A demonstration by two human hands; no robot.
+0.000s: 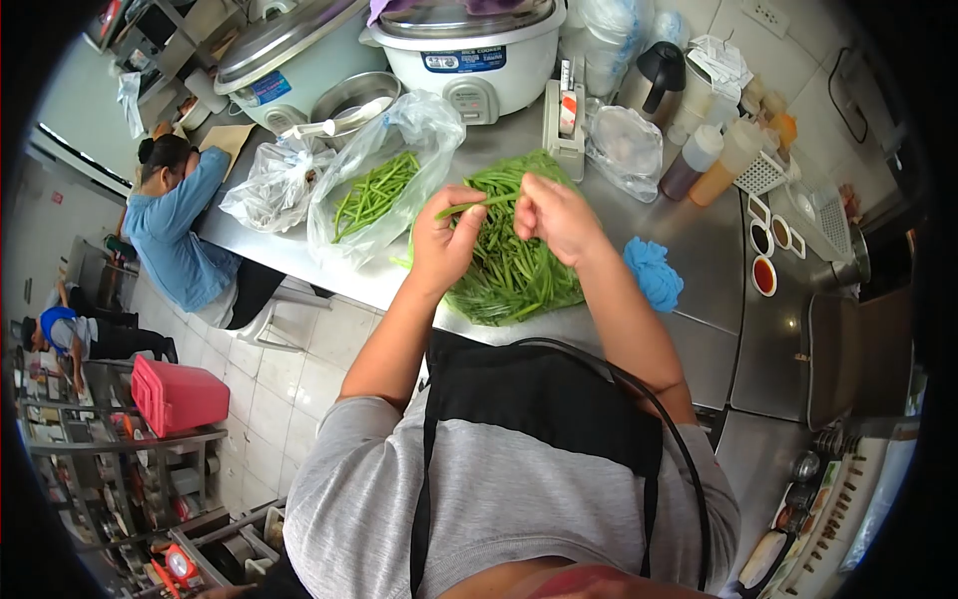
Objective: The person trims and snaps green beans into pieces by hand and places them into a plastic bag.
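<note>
Between my two hands stretches a green bean (499, 199), held above a pile of cut beans. My left hand (445, 238) pinches one end between thumb and fingers. The fingers of my right hand (561, 222) are curled closed around the other end. Beneath both hands lies an opened green plastic bag (549, 290) with many bean pieces (504, 262) on it. Left of it, a clear plastic bag (374, 245) holds more green beans (376, 192).
Rice cookers (469, 60) and a metal bowl (351, 98) stand at the back. A crumpled blue glove (653, 275) lies to the right, sauce bottles (694, 160) and small sauce dishes (764, 277) beyond. A person in blue (180, 240) leans on the table's left end.
</note>
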